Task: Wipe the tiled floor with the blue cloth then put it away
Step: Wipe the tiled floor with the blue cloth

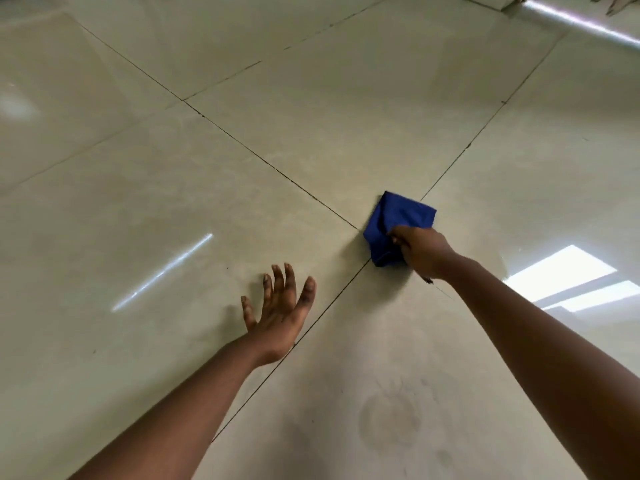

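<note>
Gripping the near edge of the blue cloth (398,223), my right hand (420,252) is closed on a bunched fold and presses it onto the tiled floor (311,133), right where four tiles meet at the dark seams. My left hand (277,313) lies flat with fingers spread and holds nothing, I judge as a prop for my weight. Soft and crumpled, the cloth sits on hard glossy cream tile, with dull smudges (391,417) nearer me not yet wiped
</note>
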